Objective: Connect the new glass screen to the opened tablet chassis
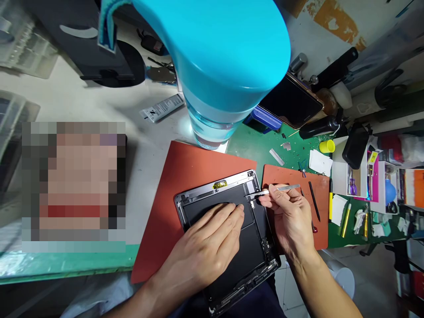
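1. Green bench [255, 148] is covered in part by two red sheets: a left mat [162, 198] and a right mat [321, 190]. On the latter a black stick [314, 201] is laid; a phone [291, 100] is seen farther back.
2. Over the left mat, close to the body, the tablet [247, 238] is placed, its near end carried past the bench edge.
3. Opening up looks done – black cells [243, 260] and small connectors are exposed, with no screen over them. Attention to the parts along the right edge seems unfinished, and nothing is covered over yet.
4. By its narrow end, marked with yellow tape [220, 184], the tablet is pointed away from the body and slightly left; its long axis is slanted from there back toward the lap, rightward.
5. The left hand [212, 247] is laid flat, fingers pressed together, on the cells; nothing is seen gripped by it.
6. Tweezers [288, 188] are pinched between thumb and fingers of the right hand [293, 214], tips held near the tablet's far right corner – whether anything is caught in them cannot be told.
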